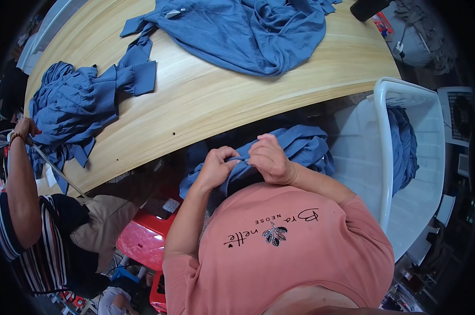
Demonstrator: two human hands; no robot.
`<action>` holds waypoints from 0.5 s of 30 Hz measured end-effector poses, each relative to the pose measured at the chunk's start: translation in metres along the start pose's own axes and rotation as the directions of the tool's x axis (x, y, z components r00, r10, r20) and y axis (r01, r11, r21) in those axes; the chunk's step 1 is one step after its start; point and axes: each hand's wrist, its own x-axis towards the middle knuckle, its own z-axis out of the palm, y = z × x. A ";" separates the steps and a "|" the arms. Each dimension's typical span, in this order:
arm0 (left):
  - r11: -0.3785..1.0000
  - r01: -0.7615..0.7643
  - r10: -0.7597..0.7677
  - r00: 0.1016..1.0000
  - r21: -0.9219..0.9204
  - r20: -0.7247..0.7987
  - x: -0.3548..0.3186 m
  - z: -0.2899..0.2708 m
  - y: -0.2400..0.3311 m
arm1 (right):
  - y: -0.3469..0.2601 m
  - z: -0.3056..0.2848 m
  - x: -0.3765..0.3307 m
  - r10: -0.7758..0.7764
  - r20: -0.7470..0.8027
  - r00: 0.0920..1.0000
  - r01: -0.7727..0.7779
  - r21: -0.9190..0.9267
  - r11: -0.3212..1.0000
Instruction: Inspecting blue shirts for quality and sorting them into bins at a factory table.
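A blue garment (300, 139) lies bunched over my lap, below the table's near edge. The fingers of my left hand (215, 169) are closed in a pinch on a narrow edge of its cloth. Close beside it, my right hand (270, 161) pinches the same edge, thumb and fingers pressed together. A small shiny spot, perhaps a button, shows between the two hands; it is too small to be sure. Part of the cloth is hidden behind my hands and my pink shirt.
A wooden table (206, 100) curves in front, bearing a spread blue garment (248, 37) and a crumpled blue garment (80, 100). A co-worker's hand (26, 127) rests by that pile. At right stands a white bin (383, 157) holding blue cloth. A red stool (143, 236) is at left.
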 end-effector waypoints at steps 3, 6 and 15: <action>0.999 -0.036 0.036 0.999 -0.021 0.003 -0.002 -0.007 0.001 | 0.001 -0.001 0.000 0.012 0.003 1.000 -0.012 -0.004 1.000; 0.976 0.068 -0.048 0.994 -0.209 0.098 -0.004 -0.007 0.004 | 0.001 -0.002 0.001 -0.001 0.013 1.000 0.002 -0.010 1.000; 0.983 0.135 -0.115 0.981 -0.123 0.153 -0.001 0.003 -0.002 | -0.002 -0.001 0.001 0.003 0.003 1.000 -0.003 0.005 1.000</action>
